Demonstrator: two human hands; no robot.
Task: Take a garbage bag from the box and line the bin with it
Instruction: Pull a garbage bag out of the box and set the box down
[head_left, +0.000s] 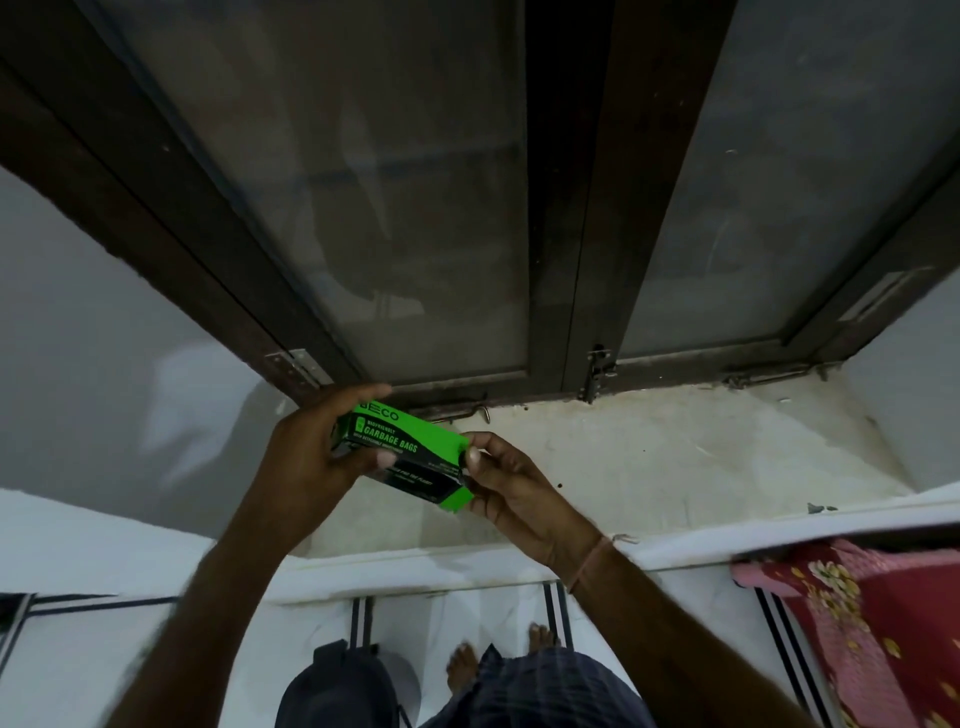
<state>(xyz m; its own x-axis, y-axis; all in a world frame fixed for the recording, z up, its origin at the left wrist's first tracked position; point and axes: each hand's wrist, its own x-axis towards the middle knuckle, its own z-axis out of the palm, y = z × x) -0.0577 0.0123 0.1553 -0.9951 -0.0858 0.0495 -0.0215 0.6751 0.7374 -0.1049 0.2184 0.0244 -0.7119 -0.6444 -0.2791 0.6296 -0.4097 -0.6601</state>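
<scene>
A green and black box of garbage bags (410, 452) is held in the air over the stone window sill (649, 467). My left hand (306, 457) wraps around the box's left end, thumb on its front face. At the box's right end my right hand (511, 483) pinches the end flap with fingertips and thumb. No bag shows outside the box. A dark round bin (348, 686) with a pale rim stands on the floor below, partly hidden by my left forearm.
A dark-framed window (550, 208) with shut panes rises behind the sill, with a latch bolt (597, 371) at its base. A red flowered cloth (872, 634) hangs at the right. My bare feet (462, 670) stand on the white tiled floor beside the bin.
</scene>
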